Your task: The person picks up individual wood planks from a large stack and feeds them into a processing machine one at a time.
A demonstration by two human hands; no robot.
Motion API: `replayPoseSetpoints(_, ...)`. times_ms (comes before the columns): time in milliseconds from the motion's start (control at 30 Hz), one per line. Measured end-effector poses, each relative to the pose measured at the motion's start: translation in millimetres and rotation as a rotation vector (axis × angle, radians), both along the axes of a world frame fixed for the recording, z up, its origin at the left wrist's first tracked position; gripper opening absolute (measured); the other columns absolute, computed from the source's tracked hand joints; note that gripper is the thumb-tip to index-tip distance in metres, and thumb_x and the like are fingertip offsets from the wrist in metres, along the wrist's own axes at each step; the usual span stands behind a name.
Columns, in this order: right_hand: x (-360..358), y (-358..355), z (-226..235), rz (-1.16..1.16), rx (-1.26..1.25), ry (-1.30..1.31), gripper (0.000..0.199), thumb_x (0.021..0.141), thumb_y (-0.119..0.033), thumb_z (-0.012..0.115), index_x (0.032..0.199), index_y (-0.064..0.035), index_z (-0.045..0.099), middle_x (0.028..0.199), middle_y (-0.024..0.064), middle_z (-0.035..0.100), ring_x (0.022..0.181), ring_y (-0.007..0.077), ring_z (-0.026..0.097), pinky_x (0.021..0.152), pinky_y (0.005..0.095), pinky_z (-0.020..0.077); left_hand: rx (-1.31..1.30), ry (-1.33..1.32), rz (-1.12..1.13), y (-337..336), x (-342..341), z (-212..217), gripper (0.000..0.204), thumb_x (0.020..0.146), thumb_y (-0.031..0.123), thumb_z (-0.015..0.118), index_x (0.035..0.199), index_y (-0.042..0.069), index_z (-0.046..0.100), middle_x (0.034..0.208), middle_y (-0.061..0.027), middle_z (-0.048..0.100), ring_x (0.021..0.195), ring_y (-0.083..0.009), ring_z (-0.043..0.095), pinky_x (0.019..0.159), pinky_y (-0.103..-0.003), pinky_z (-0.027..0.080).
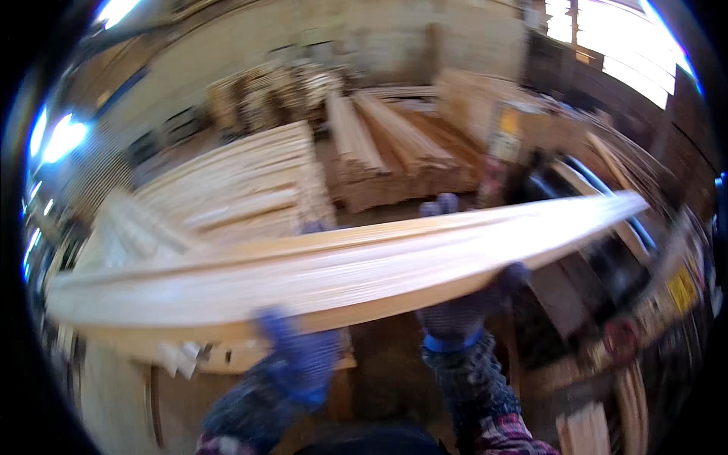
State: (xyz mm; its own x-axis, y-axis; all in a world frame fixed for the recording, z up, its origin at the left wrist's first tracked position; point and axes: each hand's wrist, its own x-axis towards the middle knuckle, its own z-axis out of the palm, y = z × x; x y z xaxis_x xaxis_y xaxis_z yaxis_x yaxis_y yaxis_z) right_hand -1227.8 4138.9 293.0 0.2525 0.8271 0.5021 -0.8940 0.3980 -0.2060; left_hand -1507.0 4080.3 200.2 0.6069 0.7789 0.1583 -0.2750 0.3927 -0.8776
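Observation:
Stretched across the view is a bundle of long pale wooden boards (341,265), blurred by motion and raised in front of me. My left hand (299,353), in a blue-purple glove, grips its near edge left of the middle, thumb on the front. Further right, my right hand (462,311), gloved alike, is wrapped round it from below, with fingertips showing over the far edge. The bundle hides most of the left hand's fingers. Beneath its left part lies a wooden workbench (250,360), with a crumpled white scrap (180,359) near its front edge.
A large stack of pale boards (250,171) stands behind the bundle at the left. Further back are more long timber strips (402,136) on a brown pile. At the right sits a machine (641,318) with a yellow label. Short wood pieces (584,428) stand at the lower right.

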Motion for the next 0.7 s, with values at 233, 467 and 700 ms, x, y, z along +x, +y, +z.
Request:
replayPoseSetpoints(233,178,76,-61,0.125,0.187,-0.176,0.095,0.084,-0.072,0.057,0.15,-0.0066,0.036,0.149,0.0187,0.043,0.136,0.0344,0.043,0.117,0.0506,0.0322,0.605,1.544,1.004,-17,90,69,0.074,0.101,0.052,0.043,0.152,0.0,0.027,0.146,-0.0229,0.044,0.13,-0.0288,0.051,0.11,-0.043,0.044)
replayPoseSetpoints(467,245,84,-61,-0.019,-0.066,-0.231,0.092,0.084,-0.068,0.06,0.147,-0.003,0.04,0.145,0.0185,0.049,0.133,0.0339,0.048,0.115,0.0478,0.0357,-0.038,1.938,1.608,-51,-56,118,0.093,0.093,0.072,0.04,0.156,0.007,0.023,0.154,-0.0236,0.036,0.138,-0.0361,0.042,0.118,-0.05,0.03)
replayPoseSetpoints(700,248,82,-62,-0.067,-0.15,-0.24,0.09,0.086,-0.067,0.059,0.146,-0.0025,0.04,0.144,0.0183,0.05,0.132,0.0338,0.049,0.115,0.0469,0.037,0.708,2.537,1.028,-40,-36,152,0.101,0.08,0.064,0.068,0.153,0.005,0.03,0.142,-0.0248,0.05,0.13,-0.0369,0.052,0.111,-0.051,0.041)
